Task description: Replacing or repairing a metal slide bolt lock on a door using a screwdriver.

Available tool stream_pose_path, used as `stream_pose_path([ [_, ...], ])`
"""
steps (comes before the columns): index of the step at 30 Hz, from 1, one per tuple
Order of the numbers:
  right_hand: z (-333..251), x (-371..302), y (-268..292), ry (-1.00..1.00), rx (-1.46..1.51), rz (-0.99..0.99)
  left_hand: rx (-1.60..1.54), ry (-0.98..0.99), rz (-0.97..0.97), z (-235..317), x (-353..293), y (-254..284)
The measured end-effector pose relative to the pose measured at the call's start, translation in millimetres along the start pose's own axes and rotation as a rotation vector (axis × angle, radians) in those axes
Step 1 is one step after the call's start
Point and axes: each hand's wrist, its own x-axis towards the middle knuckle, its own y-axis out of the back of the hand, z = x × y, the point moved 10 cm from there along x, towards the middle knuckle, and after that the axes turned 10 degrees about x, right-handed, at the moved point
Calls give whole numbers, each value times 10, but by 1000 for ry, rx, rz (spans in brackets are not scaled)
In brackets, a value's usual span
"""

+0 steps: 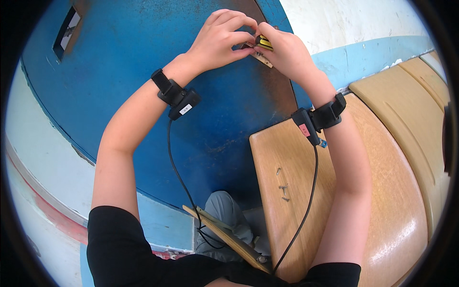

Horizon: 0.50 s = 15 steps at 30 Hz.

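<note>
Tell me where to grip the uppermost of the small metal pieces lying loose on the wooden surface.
Pinch that small metal piece across its narrow middle, probably best from above and slightly left: it looks slim and elongated, lies on the wooden surface apart from the other loose pieces, and the black cable runs to its right.

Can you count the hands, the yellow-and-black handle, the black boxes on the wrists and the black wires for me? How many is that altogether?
Left hand and right hand: 2
Yellow-and-black handle: 1
Black wrist boxes: 2
Black wires: 2
Total: 7
</note>
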Motion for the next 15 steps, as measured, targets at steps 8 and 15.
stream_pose_path([
  [8,-38,23,68,22,15,7,2,-31,26,53,72,58],
  [15,-31,74,199,8,89,60,-41,-13,132,-117,-23,142],
])
